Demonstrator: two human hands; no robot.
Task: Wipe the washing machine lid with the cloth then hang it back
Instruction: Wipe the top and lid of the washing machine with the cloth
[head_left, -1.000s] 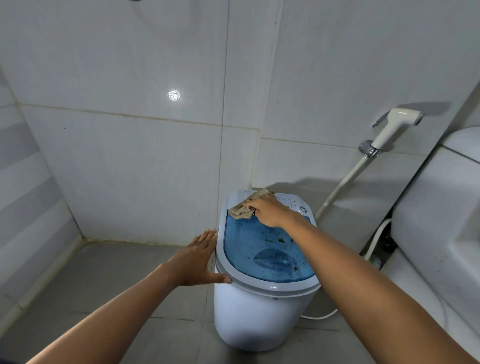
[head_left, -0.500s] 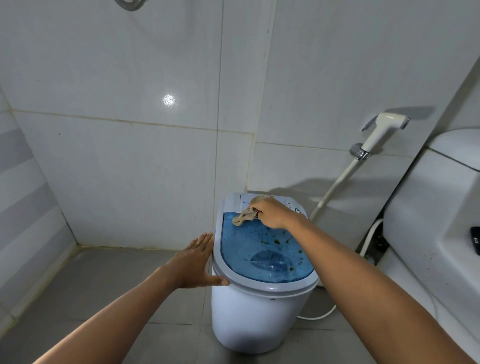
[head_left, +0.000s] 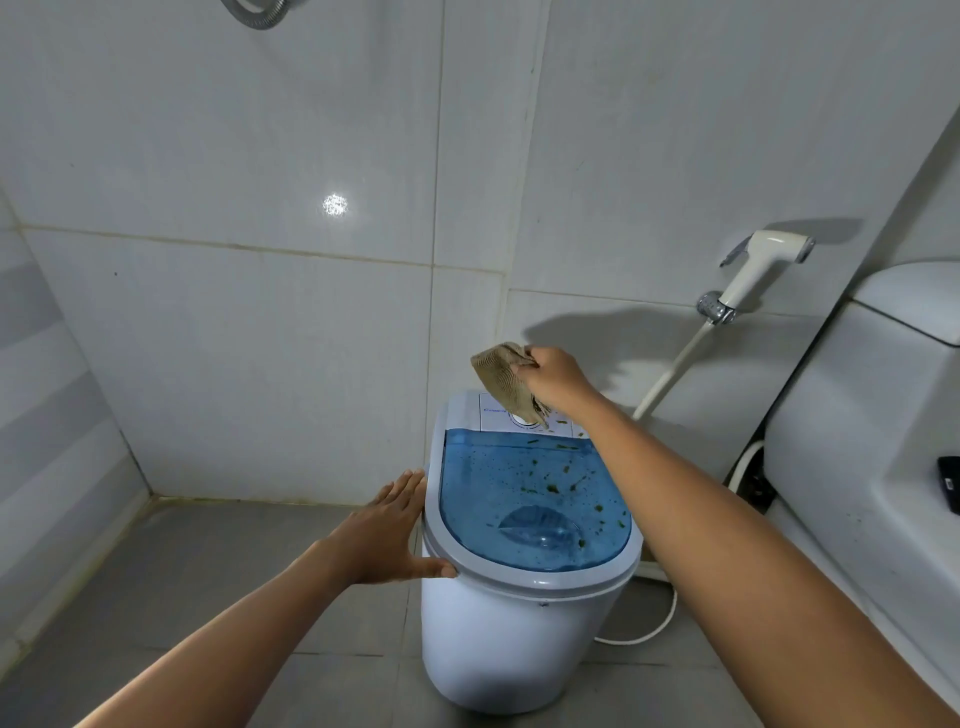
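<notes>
**Cloth lifted off the lid**

Raised since a moment ago, the right hand (head_left: 553, 378) now pinches the cloth (head_left: 506, 382) in the air above the washing machine's (head_left: 514, 644) control panel. The left hand (head_left: 387, 530) rests flat, fingers straight, against the lid (head_left: 535, 499) rim. Green specks dot the blue lid. A spray hose (head_left: 753, 270) hangs on the wall beside the toilet tank (head_left: 857, 415).

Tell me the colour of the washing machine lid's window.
Translucent blue window, flecked with dark green specks, in the head view.

Blue lid (head_left: 519, 483), beige ribbed cloth (head_left: 501, 379)
</notes>
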